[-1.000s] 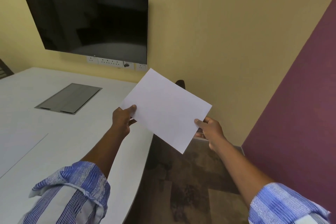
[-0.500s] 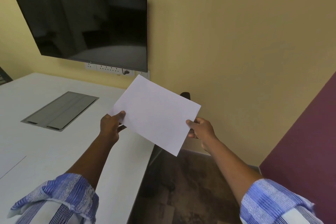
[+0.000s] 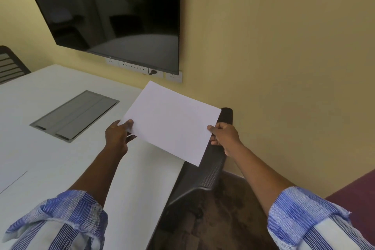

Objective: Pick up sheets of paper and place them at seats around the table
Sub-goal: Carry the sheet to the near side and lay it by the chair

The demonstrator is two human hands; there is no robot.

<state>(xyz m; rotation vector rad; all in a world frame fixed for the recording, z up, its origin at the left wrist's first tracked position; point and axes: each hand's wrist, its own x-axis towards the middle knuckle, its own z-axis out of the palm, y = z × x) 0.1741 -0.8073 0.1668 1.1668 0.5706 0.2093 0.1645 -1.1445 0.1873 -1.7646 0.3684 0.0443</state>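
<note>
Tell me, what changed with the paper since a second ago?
The paper has been carried forward a bit, toward the chair at the table corner; more of it now hangs over the table. Nothing was taken or let go: the left hand and right hand still pinch it at either side. It stays flat, in the air.

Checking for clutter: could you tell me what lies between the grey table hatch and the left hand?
Only bare white tabletop lies between the grey hatch and the left hand, seen in the head view.
</note>
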